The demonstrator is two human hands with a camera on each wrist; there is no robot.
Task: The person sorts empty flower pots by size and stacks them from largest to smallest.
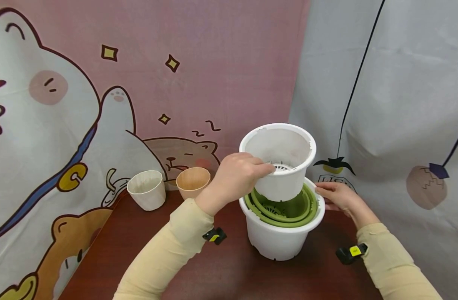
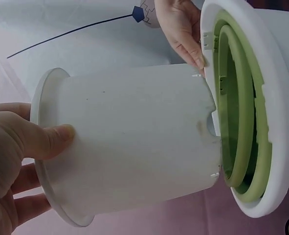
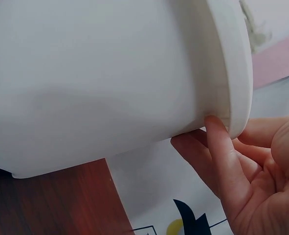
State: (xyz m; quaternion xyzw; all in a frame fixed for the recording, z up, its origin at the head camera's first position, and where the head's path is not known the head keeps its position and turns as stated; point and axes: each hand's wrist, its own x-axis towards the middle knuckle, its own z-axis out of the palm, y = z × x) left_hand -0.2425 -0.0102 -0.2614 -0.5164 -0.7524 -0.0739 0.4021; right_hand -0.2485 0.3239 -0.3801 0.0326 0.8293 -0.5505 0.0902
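My left hand grips the rim of a smaller white plastic flowerpot, thumb outside and fingers over the edge, as the left wrist view shows. That pot hangs upright over the nested green flowerpots, its base at or just above their rims; exact contact I cannot tell. Two green rims show, one within the other, inside a large white flowerpot standing on the table. At this large pot's right side, my right hand pinches its rim between thumb and fingers, seen close in the right wrist view.
A small off-white cup-like pot and a small tan one stand at the table's back left. The dark red table meets a cartoon-printed cloth behind and a grey cloth on the right.
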